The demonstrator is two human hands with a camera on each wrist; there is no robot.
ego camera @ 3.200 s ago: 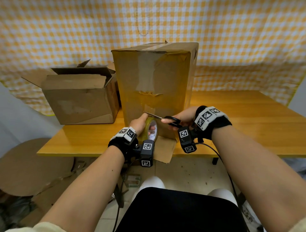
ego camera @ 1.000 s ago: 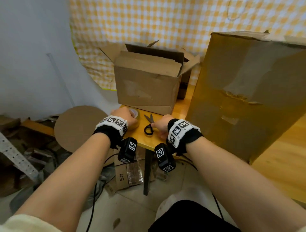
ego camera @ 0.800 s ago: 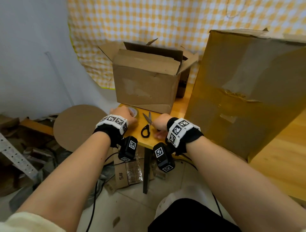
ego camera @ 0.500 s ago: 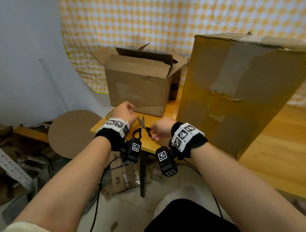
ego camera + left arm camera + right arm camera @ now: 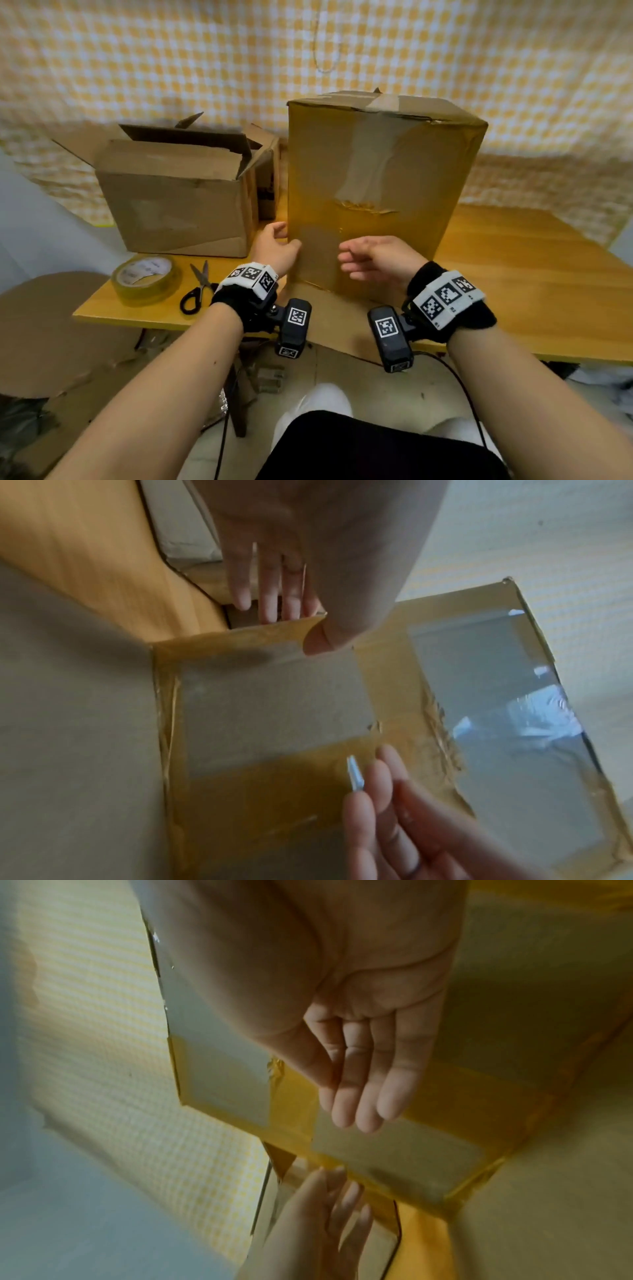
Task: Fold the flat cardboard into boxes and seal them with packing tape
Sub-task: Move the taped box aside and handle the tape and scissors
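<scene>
My left hand (image 5: pixel 274 248) is wrapping the near left edge of the tall taped box (image 5: pixel 376 192), thumb on the front face and straight fingers (image 5: pixel 267 593) reaching round the side. My right hand (image 5: pixel 373 257) is hovering empty just before that front face, fingers relaxed and a little spread; I cannot tell whether they are touching the cardboard. The two hands are apart, neither one closing on a tool.

The box is standing upright on the wooden table (image 5: pixel 531 274), near the front edge, tape running over its top and down the front. I judge the taping of this seam to be finished and the step in hand to be gripping the box to turn or shift it. The next move is calling for the right hand to take the opposite edge, so that the tall box is not tipping.

The tape roll (image 5: pixel 145 279) and scissors (image 5: pixel 198 289) are lying just beside each other at the table's left front corner, before an open-flapped box (image 5: pixel 178 202); only the head view is showing them. The wrist views are giving the glossy tape patches (image 5: pixel 394 1153) and the left fingers behind the corner, which the head view is hiding.
</scene>
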